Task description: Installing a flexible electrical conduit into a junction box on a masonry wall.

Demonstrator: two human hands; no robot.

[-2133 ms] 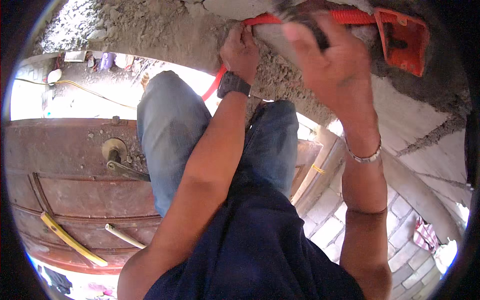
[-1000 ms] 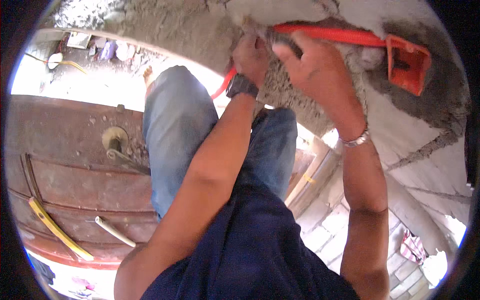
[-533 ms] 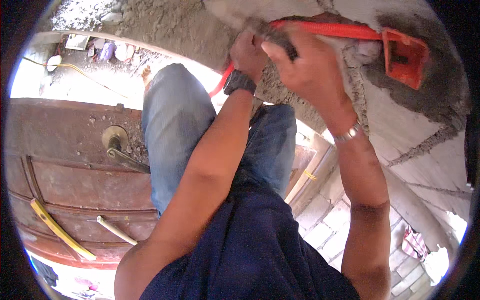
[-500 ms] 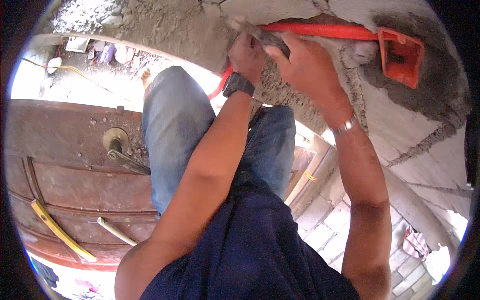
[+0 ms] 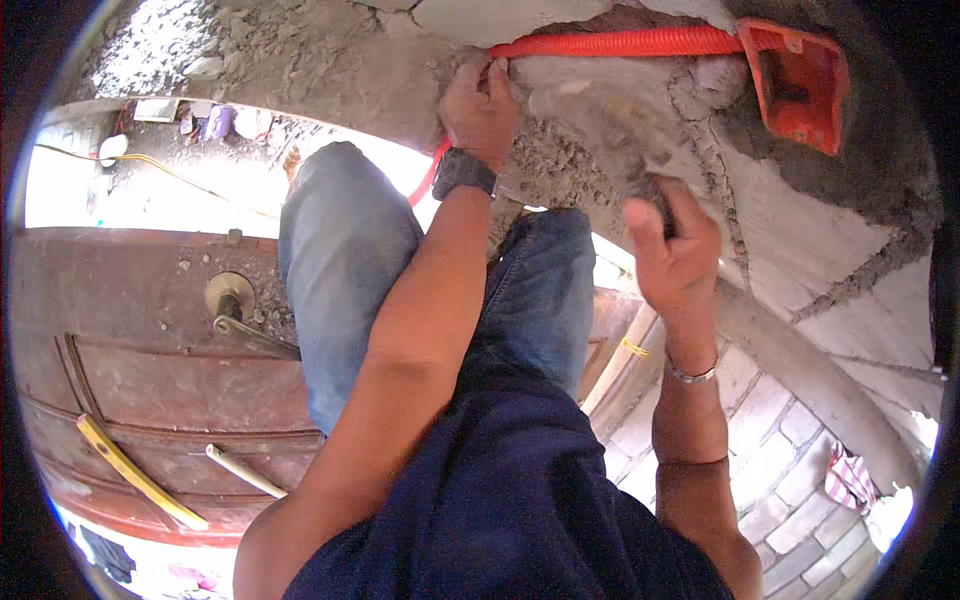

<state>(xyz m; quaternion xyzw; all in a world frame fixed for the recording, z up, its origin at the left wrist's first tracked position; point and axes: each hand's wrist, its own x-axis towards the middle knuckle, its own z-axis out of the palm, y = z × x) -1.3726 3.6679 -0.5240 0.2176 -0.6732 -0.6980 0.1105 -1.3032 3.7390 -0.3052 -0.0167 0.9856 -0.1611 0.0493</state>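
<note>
A red corrugated conduit [image 5: 620, 43] lies in a rough groove in the wall, running left from an open red electrical box [image 5: 797, 88]. My left hand [image 5: 480, 115] is closed on the conduit near its bend, fingertips against it. Below the left wrist, another stretch of the conduit shows beside my knee. My right hand [image 5: 678, 245] is lower and to the right, apart from the conduit. It grips a dark-handled tool [image 5: 655, 205], whose far end is smeared by motion, so its kind is unclear.
Cracked grey plaster [image 5: 570, 165] and crumbled mortar surround the groove. A brown panelled door [image 5: 180, 380] lies at the left, with a lever handle [image 5: 232, 300], a yellow spirit level [image 5: 140, 475] and a pale tube [image 5: 245, 470] on it. Block paving [image 5: 790, 465] lies lower right.
My right hand has drawn the tool away from the left hand, down and to the right. My left hand stays at the conduit's bend. The view has shifted slightly.
</note>
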